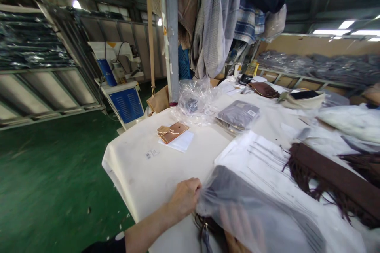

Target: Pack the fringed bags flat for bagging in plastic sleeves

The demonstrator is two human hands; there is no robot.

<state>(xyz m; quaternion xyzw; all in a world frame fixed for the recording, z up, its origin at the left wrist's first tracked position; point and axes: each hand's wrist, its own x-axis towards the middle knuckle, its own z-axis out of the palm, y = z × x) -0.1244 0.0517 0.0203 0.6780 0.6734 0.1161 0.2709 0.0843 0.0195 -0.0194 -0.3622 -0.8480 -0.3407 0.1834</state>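
Plastic bag [252,205] gripped by left hand [184,197], right hand [242,227] inside.

The right hand [242,227] shows only as a blur through the clear plastic bag [252,209], its fingers too smeared to count; its wrist is cut by the bottom edge at 6 o'clock. The dark fringed item [208,225] beneath is mostly covered. At 3 o'clock, the brown fringed strip [335,182] runs off frame. The label [152,153] on the tabletop [139,174] is too small to read.
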